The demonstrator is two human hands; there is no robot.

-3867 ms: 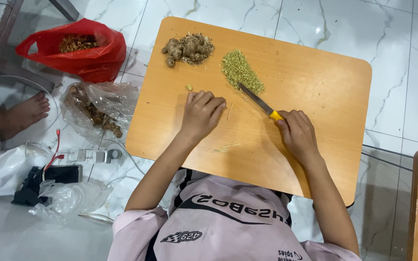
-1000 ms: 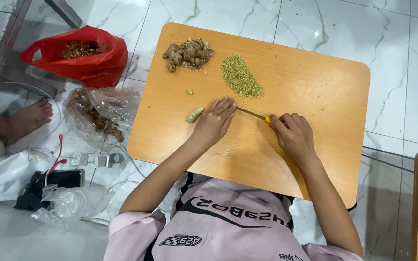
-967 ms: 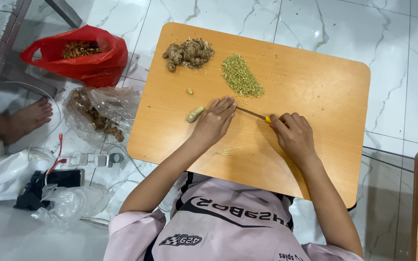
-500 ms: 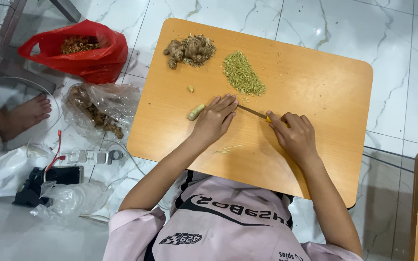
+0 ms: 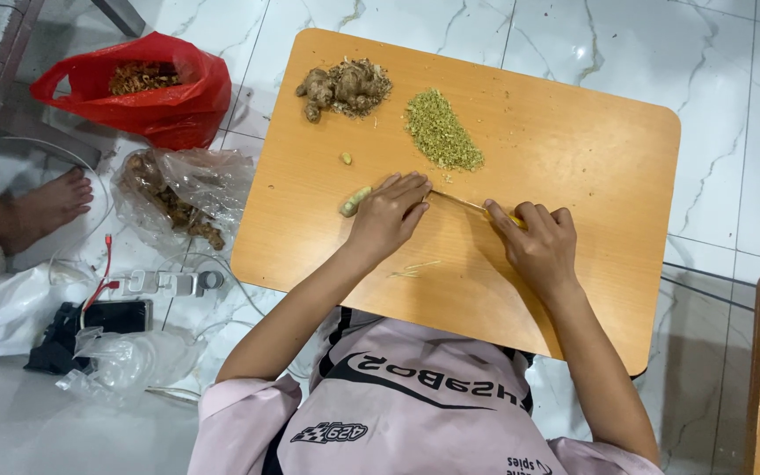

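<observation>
since the frame a few seconds back the left hand point(image 5: 386, 218) has come off the bare board and now lies over a pale green stalk point(image 5: 354, 201), and the knife point(image 5: 461, 203) has swung away from the chopped pile to point at that hand.

largest first: the low wooden table point(image 5: 591, 167) fills the middle of the view. on its far side lies a heap of knobbly brown roots point(image 5: 341, 86), and to the right of it a mound of chopped green bits point(image 5: 441, 133). the right hand point(image 5: 538, 246) is closed around the knife's yellow handle, blade running left toward the left fingertips. the left hand lies flat with fingers together, pinning the stalk; only the stalk's left end sticks out past the fingers. the stalk's long axis runs roughly left to right, tilted slightly, nearly in line with the blade, whose tip meets the left fingertips. a small cut piece point(image 5: 346, 158) sits just beyond.
</observation>
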